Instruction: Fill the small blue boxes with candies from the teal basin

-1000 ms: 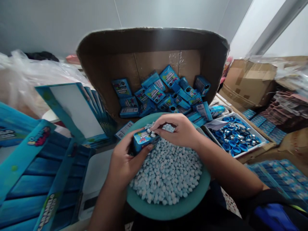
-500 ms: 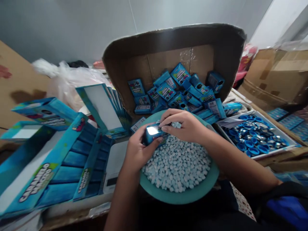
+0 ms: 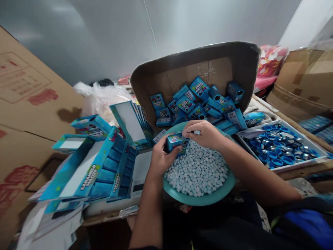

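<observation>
My left hand [image 3: 161,158] is closed round a small blue candy box [image 3: 176,140] with a printed label, thumb along its near side. At the box's far right edge, the fingers of my right hand [image 3: 204,133] are pinched together against it; exactly what lies between the fingertips is hidden. Both hands are over the upper part of a teal bowl [image 3: 197,200]. Small pale blue and white candies [image 3: 199,172] fill it.
Behind the bowl, a tilted cardboard carton [image 3: 179,66] holds many blue candy boxes [image 3: 199,86]. Blue display boxes [image 3: 104,166] and a white scale [image 3: 142,168] stand left. A white tray [image 3: 279,170] of blue-and-silver caps [image 3: 275,142] is right. A large carton [image 3: 31,104] rises far left.
The view has shifted, so the things at left show farther right. The candy box has tipped so that its printed face shows instead of a bright glare. Both hands keep their hold.
</observation>
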`<move>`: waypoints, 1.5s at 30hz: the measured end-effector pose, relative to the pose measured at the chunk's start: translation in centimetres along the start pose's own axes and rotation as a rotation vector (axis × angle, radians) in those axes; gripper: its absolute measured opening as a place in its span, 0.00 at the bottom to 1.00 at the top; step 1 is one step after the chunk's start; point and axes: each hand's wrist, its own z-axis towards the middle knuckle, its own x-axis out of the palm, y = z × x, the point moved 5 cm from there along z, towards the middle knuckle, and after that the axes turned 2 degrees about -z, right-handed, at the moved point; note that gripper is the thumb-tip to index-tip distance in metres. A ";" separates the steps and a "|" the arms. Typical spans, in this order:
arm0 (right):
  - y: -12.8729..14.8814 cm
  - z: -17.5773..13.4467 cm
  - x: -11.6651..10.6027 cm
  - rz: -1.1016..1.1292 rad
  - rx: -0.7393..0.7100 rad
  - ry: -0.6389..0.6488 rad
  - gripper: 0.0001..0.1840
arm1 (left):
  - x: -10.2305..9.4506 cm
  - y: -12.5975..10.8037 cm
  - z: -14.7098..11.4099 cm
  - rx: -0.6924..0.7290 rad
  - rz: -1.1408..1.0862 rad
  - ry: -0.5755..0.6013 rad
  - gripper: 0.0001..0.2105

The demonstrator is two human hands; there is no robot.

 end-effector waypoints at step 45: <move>-3.0 -3.4 3.9 -0.330 0.463 0.759 0.25 | -9.2 5.6 -14.5 0.084 0.587 -0.747 0.35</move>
